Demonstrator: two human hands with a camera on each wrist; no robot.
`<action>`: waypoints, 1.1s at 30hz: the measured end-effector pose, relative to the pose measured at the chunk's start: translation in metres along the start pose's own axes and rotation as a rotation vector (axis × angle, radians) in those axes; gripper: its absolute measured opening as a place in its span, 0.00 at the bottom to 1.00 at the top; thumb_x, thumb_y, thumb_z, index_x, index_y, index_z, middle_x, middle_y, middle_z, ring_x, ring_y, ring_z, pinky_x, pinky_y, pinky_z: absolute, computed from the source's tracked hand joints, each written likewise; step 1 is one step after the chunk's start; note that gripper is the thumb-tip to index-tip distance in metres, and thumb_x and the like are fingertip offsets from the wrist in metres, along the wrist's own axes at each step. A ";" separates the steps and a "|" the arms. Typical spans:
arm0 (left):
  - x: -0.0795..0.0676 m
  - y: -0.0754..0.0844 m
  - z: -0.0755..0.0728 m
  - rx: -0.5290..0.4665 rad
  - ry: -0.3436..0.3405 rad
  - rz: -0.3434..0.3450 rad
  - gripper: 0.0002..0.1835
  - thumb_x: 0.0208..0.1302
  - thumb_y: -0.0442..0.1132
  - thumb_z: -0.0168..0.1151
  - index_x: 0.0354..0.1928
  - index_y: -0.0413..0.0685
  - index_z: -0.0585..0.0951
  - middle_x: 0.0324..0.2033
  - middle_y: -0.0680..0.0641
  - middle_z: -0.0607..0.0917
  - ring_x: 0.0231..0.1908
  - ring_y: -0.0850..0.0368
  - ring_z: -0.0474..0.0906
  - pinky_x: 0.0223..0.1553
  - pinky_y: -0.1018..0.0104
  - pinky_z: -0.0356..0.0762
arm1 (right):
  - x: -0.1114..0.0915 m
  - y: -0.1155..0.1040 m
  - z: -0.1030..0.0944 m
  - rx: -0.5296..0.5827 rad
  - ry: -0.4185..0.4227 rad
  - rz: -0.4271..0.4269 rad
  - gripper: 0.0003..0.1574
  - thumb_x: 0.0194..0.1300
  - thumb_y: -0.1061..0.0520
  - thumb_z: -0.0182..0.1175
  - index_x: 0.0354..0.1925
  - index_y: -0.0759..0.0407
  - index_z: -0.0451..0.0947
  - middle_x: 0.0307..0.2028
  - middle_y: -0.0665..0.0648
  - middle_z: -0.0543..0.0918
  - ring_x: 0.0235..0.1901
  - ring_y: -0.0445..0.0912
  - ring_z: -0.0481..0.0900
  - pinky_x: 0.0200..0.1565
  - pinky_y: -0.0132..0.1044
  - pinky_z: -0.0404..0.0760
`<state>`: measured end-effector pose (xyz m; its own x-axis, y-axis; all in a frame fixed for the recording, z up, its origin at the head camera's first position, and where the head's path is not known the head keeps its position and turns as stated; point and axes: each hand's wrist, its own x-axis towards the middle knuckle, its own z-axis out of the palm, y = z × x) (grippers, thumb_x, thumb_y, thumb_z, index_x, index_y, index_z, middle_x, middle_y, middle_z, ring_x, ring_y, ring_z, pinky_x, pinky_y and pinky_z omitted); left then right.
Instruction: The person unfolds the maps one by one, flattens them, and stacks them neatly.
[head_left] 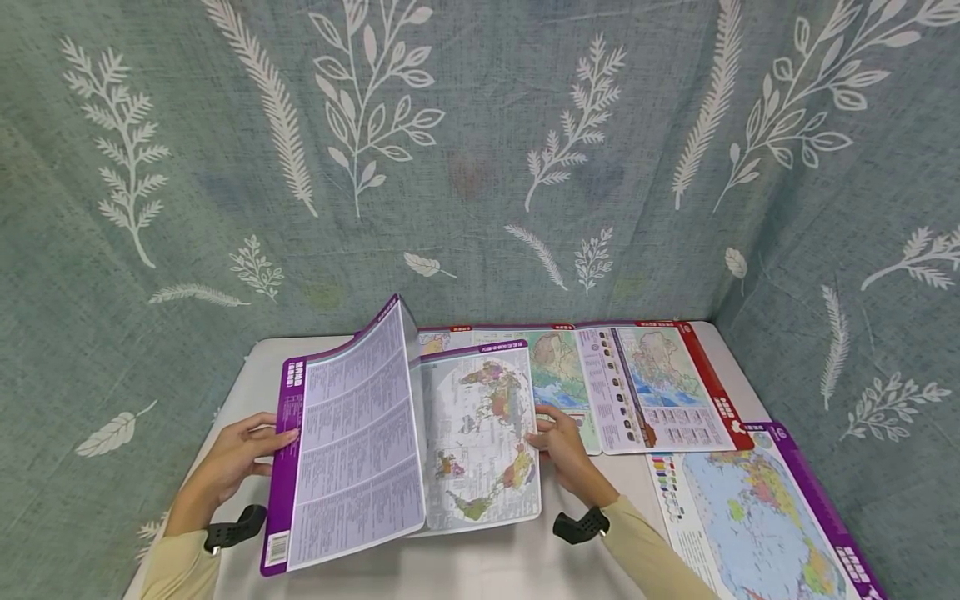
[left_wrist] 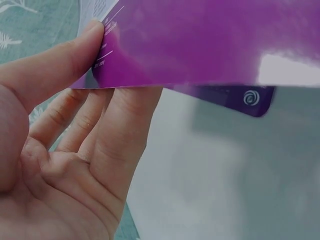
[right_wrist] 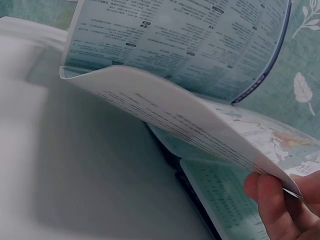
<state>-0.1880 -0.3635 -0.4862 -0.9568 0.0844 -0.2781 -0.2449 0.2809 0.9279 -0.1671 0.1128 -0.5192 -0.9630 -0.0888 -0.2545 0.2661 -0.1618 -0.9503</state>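
A folding map (head_left: 356, 450) with a purple border strip is held up by both hands, its left panel printed with text and its right panel with a world map. The left hand (head_left: 243, 454) pinches the purple outer edge, thumb on the printed face and fingers behind, as the left wrist view shows on the purple strip (left_wrist: 200, 45). At the right panel's outer edge, the right hand (head_left: 561, 446) pinches the sheet between thumb and fingers. From the right wrist view, the panel's underside (right_wrist: 165, 110) bows up toward a crease between the panels.
Behind the held map lies an opened map with a red end strip (head_left: 708, 387), partly covered. A purple-edged world map (head_left: 757, 508) lies at the right side of the white table (head_left: 600, 567). A patterned cloth (head_left: 480, 167) hangs behind and at both sides.
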 end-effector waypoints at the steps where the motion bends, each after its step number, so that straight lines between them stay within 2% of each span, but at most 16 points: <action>1: 0.001 0.000 0.000 0.002 -0.001 0.001 0.11 0.62 0.42 0.64 0.43 0.47 0.78 0.33 0.52 0.87 0.31 0.50 0.84 0.29 0.54 0.82 | -0.002 -0.003 0.000 -0.004 -0.001 0.000 0.31 0.58 0.75 0.52 0.61 0.72 0.63 0.48 0.71 0.80 0.34 0.53 0.84 0.28 0.37 0.81; 5: 0.003 0.003 0.003 0.019 0.001 0.007 0.13 0.62 0.43 0.64 0.44 0.46 0.77 0.33 0.52 0.86 0.31 0.49 0.83 0.29 0.54 0.82 | -0.003 -0.007 -0.003 0.000 0.013 -0.008 0.31 0.58 0.76 0.53 0.61 0.71 0.63 0.47 0.71 0.80 0.33 0.53 0.84 0.27 0.38 0.81; 9: 0.006 0.006 0.005 0.039 0.009 0.010 0.14 0.61 0.44 0.65 0.44 0.45 0.76 0.33 0.53 0.86 0.32 0.50 0.83 0.30 0.54 0.82 | 0.006 0.002 -0.010 0.030 0.046 -0.009 0.30 0.57 0.76 0.53 0.60 0.69 0.66 0.46 0.69 0.81 0.32 0.51 0.84 0.27 0.38 0.81; 14: 0.008 0.006 0.009 0.040 0.017 0.002 0.15 0.60 0.44 0.66 0.43 0.45 0.76 0.33 0.52 0.87 0.33 0.51 0.83 0.30 0.54 0.82 | 0.014 0.010 -0.017 0.008 0.102 -0.015 0.29 0.56 0.76 0.53 0.58 0.67 0.68 0.44 0.66 0.83 0.30 0.49 0.83 0.25 0.36 0.79; 22: 0.011 0.007 0.014 0.024 0.010 0.007 0.15 0.60 0.44 0.66 0.44 0.44 0.76 0.33 0.51 0.86 0.32 0.50 0.83 0.30 0.54 0.82 | 0.014 0.007 -0.025 0.021 0.121 -0.001 0.31 0.56 0.76 0.54 0.59 0.66 0.68 0.45 0.66 0.82 0.31 0.50 0.84 0.28 0.40 0.82; 33: 0.019 0.011 0.019 -0.024 -0.013 0.024 0.11 0.61 0.41 0.66 0.41 0.46 0.76 0.32 0.53 0.87 0.32 0.53 0.83 0.27 0.57 0.82 | 0.015 -0.001 -0.037 0.013 0.133 -0.007 0.31 0.57 0.76 0.54 0.60 0.66 0.67 0.46 0.67 0.82 0.32 0.50 0.84 0.31 0.41 0.82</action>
<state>-0.2058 -0.3405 -0.4857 -0.9605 0.1030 -0.2583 -0.2254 0.2560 0.9400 -0.1830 0.1478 -0.5287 -0.9617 0.0434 -0.2707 0.2595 -0.1742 -0.9499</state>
